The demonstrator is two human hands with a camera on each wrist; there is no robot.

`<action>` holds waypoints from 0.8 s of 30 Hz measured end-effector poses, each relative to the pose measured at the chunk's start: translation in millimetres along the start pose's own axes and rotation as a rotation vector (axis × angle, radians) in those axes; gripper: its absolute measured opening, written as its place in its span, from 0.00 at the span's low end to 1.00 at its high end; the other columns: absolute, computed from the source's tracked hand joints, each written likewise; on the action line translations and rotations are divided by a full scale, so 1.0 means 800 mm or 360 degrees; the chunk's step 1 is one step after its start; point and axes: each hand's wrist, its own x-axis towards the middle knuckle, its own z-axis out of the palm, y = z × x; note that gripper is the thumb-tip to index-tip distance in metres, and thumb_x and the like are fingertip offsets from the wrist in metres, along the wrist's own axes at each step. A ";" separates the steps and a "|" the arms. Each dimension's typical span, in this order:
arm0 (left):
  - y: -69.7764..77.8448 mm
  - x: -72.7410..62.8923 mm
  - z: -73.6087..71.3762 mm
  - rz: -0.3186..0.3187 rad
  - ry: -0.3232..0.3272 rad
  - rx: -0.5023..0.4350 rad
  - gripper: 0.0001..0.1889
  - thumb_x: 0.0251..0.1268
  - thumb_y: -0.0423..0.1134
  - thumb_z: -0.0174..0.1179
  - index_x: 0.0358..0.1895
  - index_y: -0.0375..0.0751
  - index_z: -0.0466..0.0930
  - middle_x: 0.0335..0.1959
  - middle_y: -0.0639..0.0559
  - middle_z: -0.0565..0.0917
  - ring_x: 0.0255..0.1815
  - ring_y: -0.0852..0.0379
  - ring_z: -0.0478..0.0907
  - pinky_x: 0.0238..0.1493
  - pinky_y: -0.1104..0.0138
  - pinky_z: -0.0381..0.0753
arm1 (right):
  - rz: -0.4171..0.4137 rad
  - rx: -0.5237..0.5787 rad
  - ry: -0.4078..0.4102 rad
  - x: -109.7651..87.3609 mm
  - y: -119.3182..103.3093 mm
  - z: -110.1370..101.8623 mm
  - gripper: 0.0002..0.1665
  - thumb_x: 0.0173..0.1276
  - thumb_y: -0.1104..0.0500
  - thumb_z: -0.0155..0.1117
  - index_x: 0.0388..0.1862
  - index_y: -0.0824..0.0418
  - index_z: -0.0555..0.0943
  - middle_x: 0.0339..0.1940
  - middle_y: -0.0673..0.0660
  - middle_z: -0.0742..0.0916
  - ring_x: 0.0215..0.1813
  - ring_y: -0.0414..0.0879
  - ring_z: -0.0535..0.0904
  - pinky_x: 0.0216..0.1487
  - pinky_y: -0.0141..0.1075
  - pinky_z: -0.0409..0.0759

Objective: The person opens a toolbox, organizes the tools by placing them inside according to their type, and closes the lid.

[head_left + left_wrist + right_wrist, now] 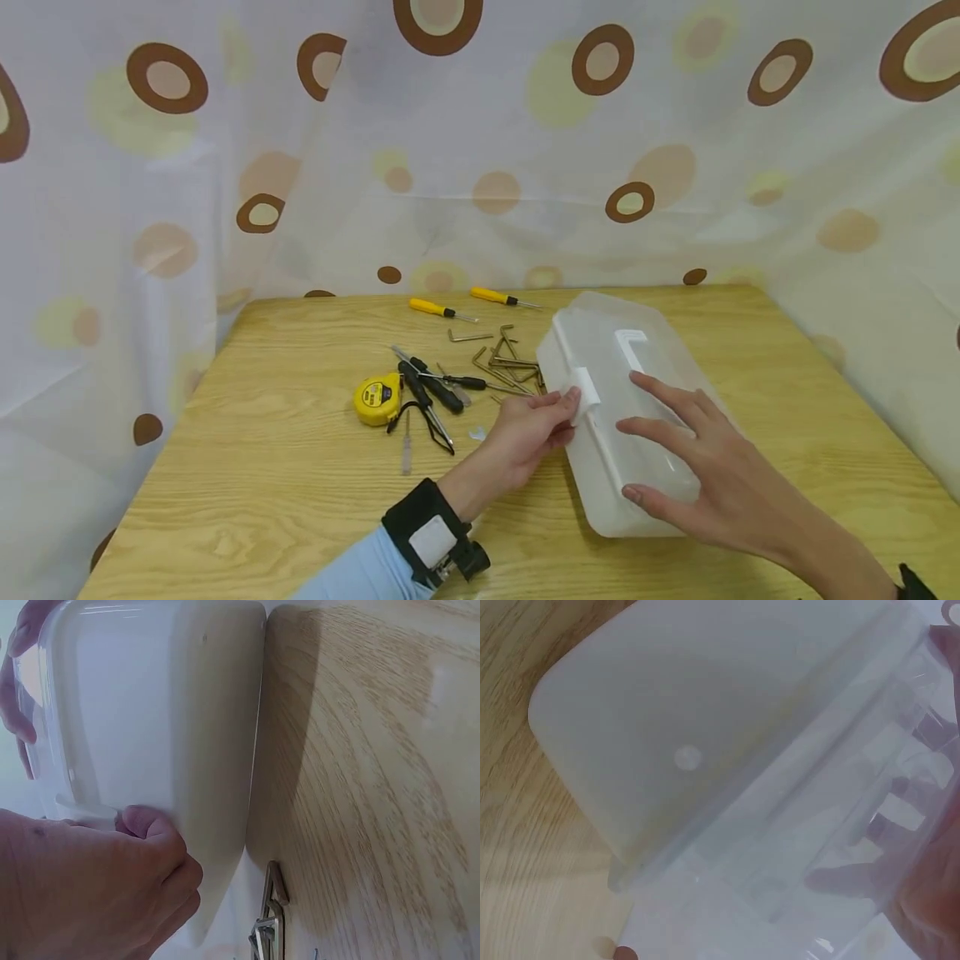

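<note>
A translucent white plastic box (600, 492) with its lid (592, 325) down stands on the right half of the table. My left hand (528, 437) pinches the white latch (587, 387) on the box's left side between thumb and fingers. In the left wrist view that hand (112, 881) covers part of the latch. Over the lid, my right hand (708, 471) is spread with its fingertips at the lid's surface, near the white handle (632, 348). The right wrist view has only part of this hand (937, 892) at its edge, beside the clear lid (795, 847).
Left of the box lie several hex keys (513, 364), black-handled screwdrivers (442, 392) and a yellow tape measure (377, 400). Two yellow screwdrivers (429, 307) lie toward the back. A small wrench end (477, 434) shows beside my left wrist. A patterned curtain (450, 167) hangs behind the wooden table (247, 483).
</note>
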 end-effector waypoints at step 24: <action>0.016 -0.003 0.003 0.0146 -0.0001 -0.0003 0.21 0.73 0.48 0.60 0.61 0.43 0.70 0.46 0.47 0.79 0.39 0.59 0.81 0.41 0.69 0.84 | 0.0057 0.0424 0.0266 -0.013 0.023 -0.005 0.26 0.69 0.40 0.68 0.50 0.60 0.86 0.65 0.65 0.80 0.72 0.40 0.72 0.69 0.21 0.65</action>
